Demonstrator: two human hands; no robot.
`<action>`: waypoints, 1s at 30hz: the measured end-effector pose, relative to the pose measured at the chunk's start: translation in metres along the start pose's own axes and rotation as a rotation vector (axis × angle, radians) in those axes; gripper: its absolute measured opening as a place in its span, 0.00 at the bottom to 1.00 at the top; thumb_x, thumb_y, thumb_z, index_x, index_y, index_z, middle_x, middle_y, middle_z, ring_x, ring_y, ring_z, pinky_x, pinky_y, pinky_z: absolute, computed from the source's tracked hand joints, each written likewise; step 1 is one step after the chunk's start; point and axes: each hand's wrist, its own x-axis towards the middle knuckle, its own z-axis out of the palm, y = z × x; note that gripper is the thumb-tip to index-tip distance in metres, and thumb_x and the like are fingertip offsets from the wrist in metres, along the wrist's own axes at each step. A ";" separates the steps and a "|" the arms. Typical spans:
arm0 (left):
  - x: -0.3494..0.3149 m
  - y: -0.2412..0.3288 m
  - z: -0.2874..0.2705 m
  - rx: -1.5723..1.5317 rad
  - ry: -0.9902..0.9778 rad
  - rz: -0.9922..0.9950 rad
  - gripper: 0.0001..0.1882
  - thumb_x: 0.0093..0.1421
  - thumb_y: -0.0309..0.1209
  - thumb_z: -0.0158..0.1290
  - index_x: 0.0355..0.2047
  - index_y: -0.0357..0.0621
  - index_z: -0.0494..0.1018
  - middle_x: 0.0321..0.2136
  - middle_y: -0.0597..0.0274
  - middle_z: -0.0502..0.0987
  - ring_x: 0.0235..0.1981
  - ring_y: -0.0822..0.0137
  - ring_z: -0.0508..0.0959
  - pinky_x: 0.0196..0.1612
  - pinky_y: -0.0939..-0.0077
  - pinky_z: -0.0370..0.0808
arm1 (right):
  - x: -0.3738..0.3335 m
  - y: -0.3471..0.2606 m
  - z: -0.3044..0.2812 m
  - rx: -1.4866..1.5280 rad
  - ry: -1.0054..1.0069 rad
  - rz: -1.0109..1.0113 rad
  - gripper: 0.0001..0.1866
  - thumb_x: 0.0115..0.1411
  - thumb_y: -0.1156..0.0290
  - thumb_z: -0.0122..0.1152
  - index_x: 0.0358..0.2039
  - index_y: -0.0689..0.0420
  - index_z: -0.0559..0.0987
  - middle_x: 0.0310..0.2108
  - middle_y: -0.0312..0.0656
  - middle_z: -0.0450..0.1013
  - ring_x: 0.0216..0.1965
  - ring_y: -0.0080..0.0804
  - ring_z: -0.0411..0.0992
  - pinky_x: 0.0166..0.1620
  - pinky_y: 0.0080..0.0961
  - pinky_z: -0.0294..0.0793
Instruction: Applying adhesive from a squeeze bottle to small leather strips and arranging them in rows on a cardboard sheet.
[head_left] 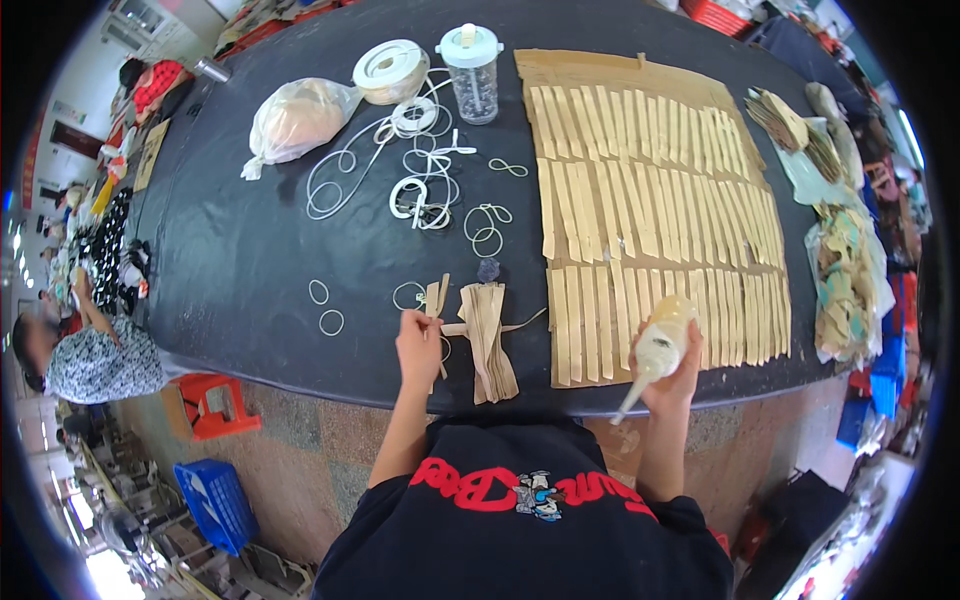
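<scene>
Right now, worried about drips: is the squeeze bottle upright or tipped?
Tipped: the right hand holds the squeeze bottle slanted, its nozzle downward.

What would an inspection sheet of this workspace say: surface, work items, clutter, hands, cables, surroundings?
Surface: dark table, slightly wrinkled covering.
Work items: tan strips in three rows on cardboard; strip bundle left of it.
Clutter: tied bag, lidded cup, white reel.
Left hand: at loose strips beside the bundle; grip unclear.
Right hand: holds a squeeze bottle, nozzle tilted down.
Cables: white cord, loosely looped near the reel; electrical or not, cannot tell.
Surroundings: red stool, blue crate, another person at left.
</scene>
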 end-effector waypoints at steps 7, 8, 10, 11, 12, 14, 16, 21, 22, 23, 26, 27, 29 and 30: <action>0.009 0.091 -0.051 -1.122 -0.542 -0.205 0.09 0.62 0.29 0.43 0.41 0.39 0.64 0.30 0.62 0.72 0.30 0.70 0.72 0.34 0.75 0.70 | -0.008 0.018 0.052 -0.192 -0.181 -0.300 0.30 0.55 0.52 0.52 0.54 0.54 0.60 0.47 0.46 0.66 0.49 0.39 0.66 0.51 0.40 0.67; 0.009 0.103 -0.052 -1.144 -0.595 -0.251 0.10 0.63 0.32 0.41 0.41 0.39 0.64 0.28 0.63 0.70 0.28 0.70 0.71 0.33 0.74 0.69 | -0.007 0.019 0.064 -0.219 -0.218 -0.342 0.30 0.55 0.52 0.52 0.54 0.54 0.59 0.48 0.47 0.65 0.50 0.39 0.65 0.51 0.40 0.67; 0.005 0.128 -0.046 -1.178 -0.698 -0.342 0.13 0.65 0.37 0.37 0.41 0.41 0.63 0.25 0.66 0.68 0.24 0.71 0.67 0.33 0.72 0.68 | -0.006 0.017 0.086 -0.277 -0.257 -0.398 0.33 0.55 0.54 0.54 0.56 0.55 0.57 0.50 0.49 0.64 0.51 0.40 0.64 0.52 0.41 0.66; 0.003 0.132 -0.042 -1.074 -0.721 -0.306 0.15 0.66 0.40 0.36 0.39 0.41 0.64 0.26 0.65 0.69 0.27 0.70 0.69 0.35 0.71 0.69 | -0.005 0.016 0.094 -0.298 -0.274 -0.438 0.34 0.55 0.53 0.53 0.57 0.55 0.56 0.51 0.51 0.63 0.52 0.41 0.63 0.53 0.41 0.66; -0.003 0.141 -0.039 -0.971 -0.730 -0.260 0.15 0.66 0.40 0.36 0.38 0.40 0.65 0.26 0.65 0.69 0.28 0.70 0.70 0.35 0.71 0.69 | -0.005 0.014 0.101 -0.320 -0.288 -0.477 0.35 0.55 0.52 0.53 0.58 0.55 0.55 0.52 0.52 0.62 0.53 0.42 0.63 0.53 0.41 0.66; -0.015 0.159 -0.038 -0.768 -0.732 -0.165 0.16 0.66 0.39 0.36 0.37 0.39 0.67 0.27 0.64 0.71 0.29 0.70 0.71 0.35 0.72 0.69 | -0.007 0.011 0.115 -0.320 -0.327 -0.570 0.36 0.55 0.51 0.54 0.57 0.57 0.55 0.50 0.51 0.63 0.53 0.42 0.63 0.54 0.41 0.66; -0.020 0.161 -0.037 -0.706 -0.723 0.012 0.16 0.65 0.35 0.37 0.38 0.35 0.70 0.28 0.61 0.73 0.30 0.71 0.72 0.35 0.76 0.69 | -0.010 0.007 0.128 -0.315 -0.368 -0.648 0.36 0.54 0.50 0.54 0.57 0.57 0.55 0.49 0.50 0.64 0.53 0.42 0.63 0.54 0.41 0.66; -0.035 0.192 -0.058 -0.685 -0.718 0.081 0.12 0.63 0.29 0.42 0.34 0.34 0.72 0.16 0.71 0.67 0.17 0.82 0.63 0.22 0.87 0.59 | -0.017 -0.001 0.154 -0.372 -0.319 -0.853 0.33 0.55 0.49 0.53 0.54 0.58 0.60 0.46 0.45 0.65 0.48 0.37 0.66 0.51 0.37 0.68; -0.036 0.195 -0.062 -0.663 -0.746 0.073 0.11 0.63 0.28 0.43 0.33 0.35 0.73 0.14 0.74 0.65 0.15 0.84 0.61 0.20 0.88 0.56 | -0.020 -0.002 0.158 -0.381 -0.323 -0.876 0.32 0.55 0.50 0.53 0.53 0.58 0.60 0.45 0.45 0.66 0.47 0.37 0.66 0.50 0.36 0.68; -0.038 0.198 -0.065 -0.645 -0.753 0.098 0.11 0.63 0.29 0.42 0.32 0.35 0.73 0.13 0.75 0.62 0.15 0.85 0.59 0.19 0.88 0.54 | -0.021 -0.002 0.162 -0.388 -0.331 -0.896 0.32 0.56 0.50 0.53 0.53 0.58 0.61 0.45 0.44 0.66 0.47 0.36 0.67 0.50 0.36 0.68; -0.044 0.202 -0.068 -0.609 -0.765 0.156 0.13 0.63 0.30 0.42 0.28 0.36 0.72 0.11 0.78 0.58 0.13 0.86 0.54 0.17 0.87 0.49 | -0.022 -0.003 0.168 -0.402 -0.380 -0.878 0.30 0.57 0.52 0.52 0.52 0.58 0.61 0.45 0.43 0.66 0.47 0.35 0.67 0.49 0.35 0.69; -0.045 0.203 -0.069 -0.609 -0.762 0.165 0.13 0.63 0.30 0.42 0.27 0.36 0.72 0.10 0.77 0.58 0.13 0.86 0.54 0.17 0.87 0.49 | -0.022 -0.002 0.169 -0.410 -0.396 -0.865 0.30 0.57 0.51 0.53 0.52 0.58 0.62 0.45 0.42 0.66 0.46 0.35 0.67 0.49 0.35 0.69; -0.047 0.204 -0.071 -0.608 -0.771 0.165 0.14 0.63 0.30 0.41 0.26 0.36 0.72 0.10 0.77 0.59 0.12 0.86 0.53 0.17 0.87 0.49 | -0.021 -0.001 0.170 -0.428 -0.424 -0.842 0.30 0.56 0.51 0.53 0.52 0.58 0.62 0.45 0.42 0.66 0.46 0.35 0.67 0.48 0.35 0.69; -0.048 0.205 -0.072 -0.606 -0.782 0.158 0.14 0.63 0.30 0.41 0.26 0.36 0.72 0.10 0.77 0.59 0.12 0.86 0.53 0.17 0.87 0.49 | -0.021 -0.001 0.170 -0.422 -0.426 -0.828 0.30 0.56 0.51 0.53 0.52 0.58 0.62 0.44 0.42 0.67 0.46 0.35 0.68 0.48 0.35 0.69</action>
